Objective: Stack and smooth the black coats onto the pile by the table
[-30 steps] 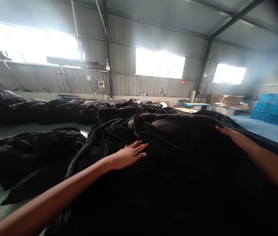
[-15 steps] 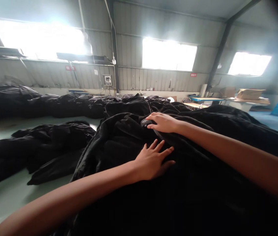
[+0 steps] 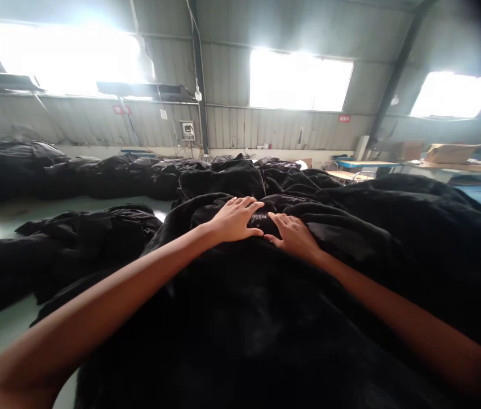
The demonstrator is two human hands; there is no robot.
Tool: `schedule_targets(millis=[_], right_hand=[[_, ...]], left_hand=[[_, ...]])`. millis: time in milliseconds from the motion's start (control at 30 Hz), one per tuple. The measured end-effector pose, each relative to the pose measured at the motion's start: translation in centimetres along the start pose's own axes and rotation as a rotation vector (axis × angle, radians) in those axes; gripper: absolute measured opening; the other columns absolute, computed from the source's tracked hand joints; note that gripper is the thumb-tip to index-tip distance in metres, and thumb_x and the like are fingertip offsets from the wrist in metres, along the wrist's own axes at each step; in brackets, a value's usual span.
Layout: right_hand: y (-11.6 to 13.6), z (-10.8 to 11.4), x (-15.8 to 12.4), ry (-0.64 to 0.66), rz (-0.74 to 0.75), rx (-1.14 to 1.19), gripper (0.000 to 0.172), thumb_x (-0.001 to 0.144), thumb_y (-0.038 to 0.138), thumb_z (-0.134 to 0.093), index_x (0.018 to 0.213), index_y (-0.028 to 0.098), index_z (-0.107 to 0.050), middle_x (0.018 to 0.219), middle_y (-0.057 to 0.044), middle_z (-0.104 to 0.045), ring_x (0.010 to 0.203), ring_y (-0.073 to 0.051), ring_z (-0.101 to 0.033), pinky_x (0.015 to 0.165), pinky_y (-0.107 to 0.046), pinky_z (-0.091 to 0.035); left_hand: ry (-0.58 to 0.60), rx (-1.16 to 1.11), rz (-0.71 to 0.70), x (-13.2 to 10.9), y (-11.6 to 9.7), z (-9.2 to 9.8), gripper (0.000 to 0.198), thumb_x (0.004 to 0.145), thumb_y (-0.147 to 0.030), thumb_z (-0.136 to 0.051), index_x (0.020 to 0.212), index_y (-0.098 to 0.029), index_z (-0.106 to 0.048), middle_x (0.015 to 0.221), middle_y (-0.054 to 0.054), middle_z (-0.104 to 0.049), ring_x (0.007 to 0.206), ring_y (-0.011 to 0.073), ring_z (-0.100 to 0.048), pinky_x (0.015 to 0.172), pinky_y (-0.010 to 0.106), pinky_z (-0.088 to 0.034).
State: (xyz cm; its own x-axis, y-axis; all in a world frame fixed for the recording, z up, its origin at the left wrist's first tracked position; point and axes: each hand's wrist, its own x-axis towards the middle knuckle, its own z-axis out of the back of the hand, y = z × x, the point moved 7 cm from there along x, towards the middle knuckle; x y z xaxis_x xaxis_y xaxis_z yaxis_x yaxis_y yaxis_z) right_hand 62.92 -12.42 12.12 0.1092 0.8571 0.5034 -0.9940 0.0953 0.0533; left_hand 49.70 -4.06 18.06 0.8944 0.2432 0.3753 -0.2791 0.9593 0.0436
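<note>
A black, plush-looking garment spreads over a heap in front of me. Near its upper edge sits a black label with white "GUESS" lettering. My left hand rests on the fabric at the label's left side, fingers stretched out and thumb apart. On the other side lies my right hand, fingers and thumb spread, tips touching the cloth close to the label. Neither hand visibly grips the fabric.
Dark garments lie in a pile on the green floor to the left. A long row of black garments runs behind. More black plush fabric is heaped at right. Beyond it stand a blue-edged table and a cardboard box.
My left hand has moved up and left to the label's left side. My right hand has uncovered the label and shifted slightly right and down. The fabric around the label looks flatter.
</note>
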Motion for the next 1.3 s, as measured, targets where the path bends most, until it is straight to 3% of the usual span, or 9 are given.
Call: schedule_targets(millis=[67,133,300,433,733,933,1033,1167,1300], right_hand=[[-0.1,0.0,0.1,-0.022,-0.002,0.014,0.059,0.102,0.04,-0.06,0.156,0.016,-0.055,0.149,-0.016,-0.065,0.137,-0.034,-0.061,0.119,-0.05,-0.044],[-0.5,-0.1,0.2,-0.048,-0.013,0.038,0.056,0.1,0.036,-0.063,0.153,0.016,-0.057,0.144,-0.015,-0.068,0.131,-0.033,-0.064,0.116,-0.049,-0.046],[-0.7,-0.9,-0.2,-0.077,0.011,0.071,0.045,0.098,0.025,-0.066,0.142,0.026,-0.068,0.132,-0.009,-0.073,0.123,-0.03,-0.067,0.112,-0.048,-0.048],[-0.7,-0.9,-0.6,-0.119,0.002,0.05,0.039,0.097,0.019,-0.065,0.131,0.034,-0.077,0.129,-0.007,-0.073,0.119,-0.03,-0.067,0.109,-0.049,-0.05],[-0.5,-1.0,-0.7,-0.152,0.015,0.046,0.036,0.097,0.018,-0.068,0.127,0.034,-0.078,0.129,-0.006,-0.074,0.119,-0.029,-0.068,0.109,-0.049,-0.052],[-0.3,-0.6,-0.8,-0.176,0.026,0.054,0.035,0.097,0.019,-0.067,0.127,0.033,-0.078,0.128,-0.007,-0.074,0.118,-0.028,-0.068,0.108,-0.048,-0.053],[-0.4,-0.6,-0.8,-0.175,0.037,0.061,0.035,0.099,0.021,-0.063,0.13,0.032,-0.076,0.126,-0.007,-0.074,0.117,-0.029,-0.069,0.108,-0.049,-0.054],[-0.6,-0.7,-1.0,-0.222,0.029,0.11,0.038,0.104,0.031,-0.057,0.141,0.028,-0.068,0.134,-0.011,-0.069,0.122,-0.03,-0.067,0.108,-0.051,-0.056],[0.1,1.4,-1.4,-0.357,0.022,0.185,0.038,0.106,0.034,-0.052,0.14,0.027,-0.066,0.146,-0.013,-0.057,0.131,-0.03,-0.062,0.108,-0.05,-0.058]], left_hand=[[0.079,0.002,0.054,0.6,2.0,-3.6,0.086,0.094,-0.057,-0.072,0.165,-0.02,-0.039,0.165,0.016,-0.048,0.155,0.0386,-0.042,0.132,0.064,-0.017],[0.105,-0.024,0.143,0.5,3.6,-6.3,0.089,0.096,-0.061,-0.067,0.167,-0.019,-0.034,0.162,0.018,-0.052,0.152,0.038,-0.046,0.133,0.065,-0.012],[0.048,-0.059,0.227,-0.1,4.5,-8.4,0.084,0.095,-0.059,-0.071,0.163,-0.018,-0.044,0.146,0.016,-0.063,0.144,0.0354,-0.055,0.135,0.057,-0.016],[0.003,-0.12,0.216,-0.8,4.4,-8.4,0.077,0.094,-0.058,-0.073,0.159,-0.024,-0.051,0.146,0.012,-0.062,0.142,0.0354,-0.057,0.135,0.061,-0.015],[-0.065,-0.186,0.21,-2.3,4.8,-8.6,0.069,0.097,-0.054,-0.072,0.157,-0.027,-0.052,0.151,0.011,-0.06,0.143,0.0349,-0.058,0.135,0.065,-0.017],[-0.072,-0.21,0.223,-2.6,4.9,-8.3,0.069,0.097,-0.052,-0.073,0.156,-0.025,-0.052,0.151,0.011,-0.06,0.143,0.0334,-0.057,0.136,0.061,-0.019],[-0.097,-0.221,0.23,-2.9,4.8,-8.1,0.062,0.101,-0.052,-0.068,0.155,-0.025,-0.054,0.15,0.009,-0.061,0.142,0.0318,-0.058,0.134,0.058,-0.026],[-0.243,-0.195,0.296,-3.5,4.7,-6.7,0.045,0.107,-0.044,-0.056,0.146,-0.023,-0.062,0.143,0.009,-0.064,0.134,0.0291,-0.061,0.119,0.047,-0.049],[-0.455,-0.002,0.47,-5.4,6.2,-3.4,0.043,0.103,-0.042,-0.059,0.142,-0.024,-0.065,0.144,0.012,-0.064,0.134,0.0343,-0.058,0.118,0.053,-0.045]])
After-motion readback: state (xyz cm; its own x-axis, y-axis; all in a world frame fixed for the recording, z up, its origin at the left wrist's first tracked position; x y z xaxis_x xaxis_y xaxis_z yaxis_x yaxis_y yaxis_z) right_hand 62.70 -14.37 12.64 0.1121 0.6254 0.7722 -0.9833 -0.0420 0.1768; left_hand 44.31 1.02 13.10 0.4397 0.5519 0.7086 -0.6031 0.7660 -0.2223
